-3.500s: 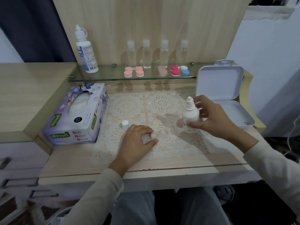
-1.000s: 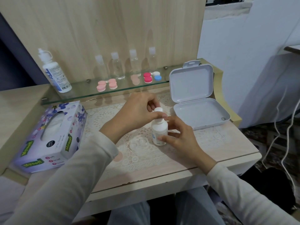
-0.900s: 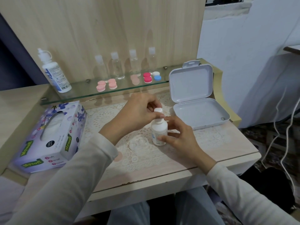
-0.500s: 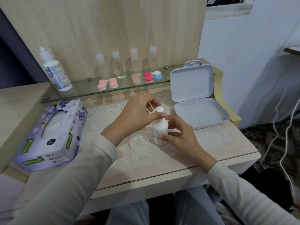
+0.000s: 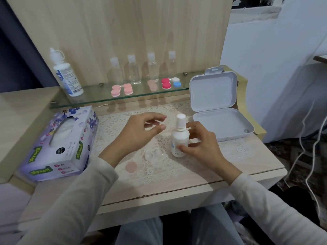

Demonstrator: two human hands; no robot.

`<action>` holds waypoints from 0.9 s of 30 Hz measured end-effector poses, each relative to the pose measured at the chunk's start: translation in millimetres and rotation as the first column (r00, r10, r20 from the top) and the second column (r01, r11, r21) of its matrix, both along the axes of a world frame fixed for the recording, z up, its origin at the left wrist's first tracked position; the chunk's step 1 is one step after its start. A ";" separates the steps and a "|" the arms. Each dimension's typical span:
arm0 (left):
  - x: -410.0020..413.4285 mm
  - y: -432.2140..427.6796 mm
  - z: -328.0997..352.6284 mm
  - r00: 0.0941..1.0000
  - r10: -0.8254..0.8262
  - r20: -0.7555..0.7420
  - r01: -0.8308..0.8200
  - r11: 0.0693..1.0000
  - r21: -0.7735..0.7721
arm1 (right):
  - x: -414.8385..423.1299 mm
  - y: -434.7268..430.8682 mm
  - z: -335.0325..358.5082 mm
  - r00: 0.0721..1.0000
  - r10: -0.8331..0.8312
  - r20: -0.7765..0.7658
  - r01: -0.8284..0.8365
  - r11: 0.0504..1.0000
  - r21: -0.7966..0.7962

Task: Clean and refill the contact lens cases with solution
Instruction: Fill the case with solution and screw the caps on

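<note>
A small white solution bottle stands upright on the lace mat with its white cap on. My right hand is curled round the bottle, thumb on its lower front and fingers behind it. My left hand hovers just left of the bottle with loosely bent fingers and holds nothing. A clear lens case lies on the mat in front of the hands, hard to make out. A pale pink round disc lies near it.
The glass shelf carries a large solution bottle, several small clear bottles, pink lens cases, a red case and a white-and-blue case. A tissue box stands left; an open white box lies right.
The loose cap is now on the bottle. My left hand has let go of it and drawn back to the left. The right hand stays at the bottle.
</note>
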State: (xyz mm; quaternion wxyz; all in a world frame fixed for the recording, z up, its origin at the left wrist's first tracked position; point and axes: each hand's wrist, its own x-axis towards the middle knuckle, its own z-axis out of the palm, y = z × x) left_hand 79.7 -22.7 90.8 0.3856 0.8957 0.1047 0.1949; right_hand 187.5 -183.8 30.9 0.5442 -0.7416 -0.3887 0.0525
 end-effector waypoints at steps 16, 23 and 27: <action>-63.1 52.4 -100.1 0.922 0.374 -0.103 -0.332 0.899 0.287 | 54.8 39.0 34.3 0.971 -0.230 0.065 0.236 0.967 -0.095; -62.8 53.4 -102.7 0.927 0.367 -0.075 -0.334 0.899 0.283 | 59.2 52.1 23.4 0.970 -0.228 0.086 0.242 0.944 -0.224; -65.4 55.6 -103.0 0.927 0.374 -0.024 -0.353 0.891 0.285 | 57.8 48.8 21.8 0.970 -0.237 0.057 0.244 0.943 -0.226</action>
